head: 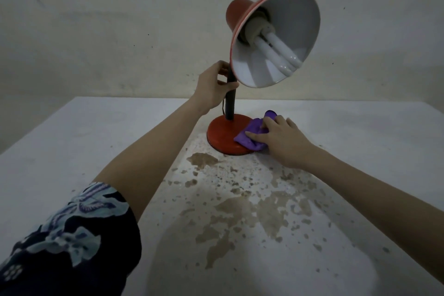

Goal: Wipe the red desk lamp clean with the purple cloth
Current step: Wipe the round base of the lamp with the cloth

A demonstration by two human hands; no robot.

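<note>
1. Under everything, the white table (84, 142) spreads wide; its surface is worn into brown patches toward the near edge.
2. Near the far edge, about midway along it, stands the red desk lamp (252, 72); its shade is tilted toward the camera, showing a white inside and a tube bulb (276, 53); a black stem (231, 106) rises from the round red base (222, 133).
3. A dark patterned sleeve (79, 230) covers the upper left arm, which reaches in from the near left corner.
4. The left hand (212, 89) grips the stem just below the shade, fingers and thumb curled round it.
5. The right hand (281, 142) lies flat on the cloth, fingers fairly straight, pressing it onto the base.
6. The purple cloth (249, 132) is bunched on the right part of the base; it spills over the rim onto the table; one fold sticks up beyond the fingertips.
</note>
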